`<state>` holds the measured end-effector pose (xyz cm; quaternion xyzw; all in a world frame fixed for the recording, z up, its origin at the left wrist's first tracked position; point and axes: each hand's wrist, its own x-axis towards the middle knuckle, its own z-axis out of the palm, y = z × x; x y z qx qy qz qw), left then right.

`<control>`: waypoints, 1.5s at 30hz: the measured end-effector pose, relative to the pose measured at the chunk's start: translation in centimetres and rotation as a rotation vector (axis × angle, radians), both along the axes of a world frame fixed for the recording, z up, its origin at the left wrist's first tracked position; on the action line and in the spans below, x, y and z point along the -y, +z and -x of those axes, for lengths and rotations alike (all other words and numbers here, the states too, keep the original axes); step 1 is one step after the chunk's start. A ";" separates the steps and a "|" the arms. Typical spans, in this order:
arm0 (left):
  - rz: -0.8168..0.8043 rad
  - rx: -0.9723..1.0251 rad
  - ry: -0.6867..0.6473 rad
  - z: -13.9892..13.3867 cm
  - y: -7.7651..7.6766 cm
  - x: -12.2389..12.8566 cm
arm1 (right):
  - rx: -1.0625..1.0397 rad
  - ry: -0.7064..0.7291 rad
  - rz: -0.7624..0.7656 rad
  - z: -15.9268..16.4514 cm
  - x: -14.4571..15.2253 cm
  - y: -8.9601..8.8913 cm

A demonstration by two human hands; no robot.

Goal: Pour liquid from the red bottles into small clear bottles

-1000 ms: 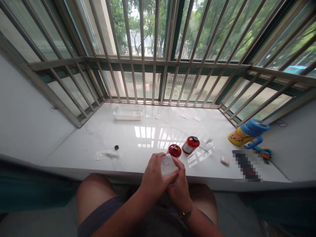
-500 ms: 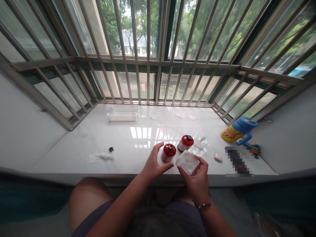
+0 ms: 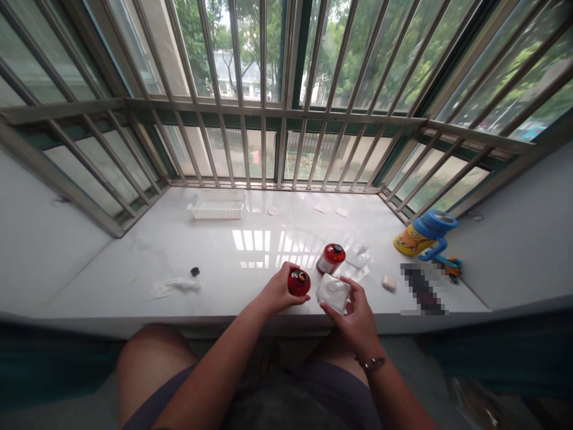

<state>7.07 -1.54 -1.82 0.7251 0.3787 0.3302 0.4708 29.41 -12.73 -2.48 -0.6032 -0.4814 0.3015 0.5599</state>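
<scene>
My left hand [image 3: 276, 294] is wrapped round a red bottle [image 3: 298, 283] whose neck is uncapped; the bottle leans slightly. In my right hand [image 3: 359, 315] is a clear, square dish-like piece [image 3: 333, 291], gripped by its edges and tilted toward the bottle, with a small gap between them. I cannot make out whether anything is in the clear piece. A second red bottle [image 3: 331, 259] with a black cap and pale label stands just behind it. Far to the left, a loose black cap [image 3: 195, 272] lies on the white ledge [image 3: 242, 292].
Crumpled clear plastic [image 3: 176, 286] lies at left, and a white mesh basket [image 3: 218, 207] sits at the back. Clear plastic packaging [image 3: 358, 257], a beige lump [image 3: 389, 283], a blue-yellow flask [image 3: 419, 236] and a pixelated dark object [image 3: 423, 289] are at right. Window bars [image 3: 286, 113] border the ledge.
My left hand has closed round the uncapped red bottle, which now tips a little. The clear square piece stays in my right hand, its angle slightly changed. The whole view has shifted a bit.
</scene>
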 end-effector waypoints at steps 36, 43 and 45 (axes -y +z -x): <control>-0.344 -0.374 -0.069 5.0 1.1 0.6 | 0.721 0.338 -0.304 1.4 -2.7 1.2; -0.322 -0.339 -0.059 5.3 1.2 0.3 | 0.790 0.345 -0.305 1.6 -3.2 2.0; -0.316 -0.326 -0.056 5.4 1.2 0.3 | 0.804 0.343 -0.311 1.7 -3.4 2.3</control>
